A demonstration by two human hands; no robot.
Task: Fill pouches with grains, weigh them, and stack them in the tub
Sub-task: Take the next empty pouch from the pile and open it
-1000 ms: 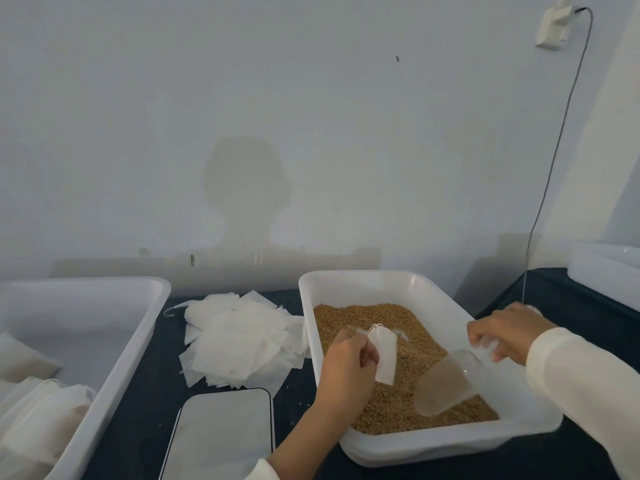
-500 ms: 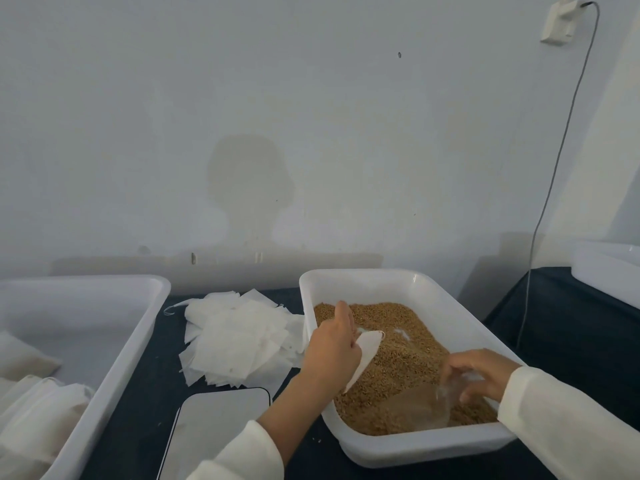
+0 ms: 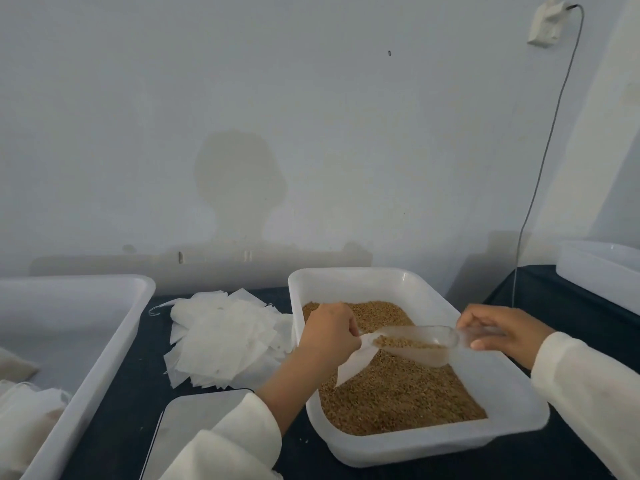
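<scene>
L hand [image 3: 329,336] pinches the top of a white pouch [image 3: 353,363], fingers curled round its mouth; the pouch hangs down-left over the grain [image 3: 398,393] in the tray [image 3: 429,441]. R hand [image 3: 502,329] grips the handle of a clear scoop [image 3: 412,342], fingers & thumb wrapped round it. Scoop lies roughly level, part-filled w/ grain, its open lip right at the pouch mouth, just beside the L fingers. Whether grain is actually passing into the pouch can't be told; that spot is blurred. Both hands sit above the tray's middle.

Tray is white plastic, holds a brown grain bed sloping from far-left to near-right corner. It stands on a dark table [image 3: 114,427], centre-right.

Left of the tray, touching its wall or nearly so: a loose pile of empty pouches [image 3: 221,341], flat & overlapping. Near side of that pile, a scale [image 3: 204,431] w/ a glossy pale top, partly hidden by the L sleeve [image 3: 235,445].

Far left: tub [image 3: 104,344], white, w/ a few filled pouches [image 3: 27,417] in its near corner, cut off by the frame edge.

Far right, a 2nd white bin [image 3: 602,268] at the table's back. A cable [image 3: 540,174] drops from a wall plug [image 3: 545,24] down behind the table.
</scene>
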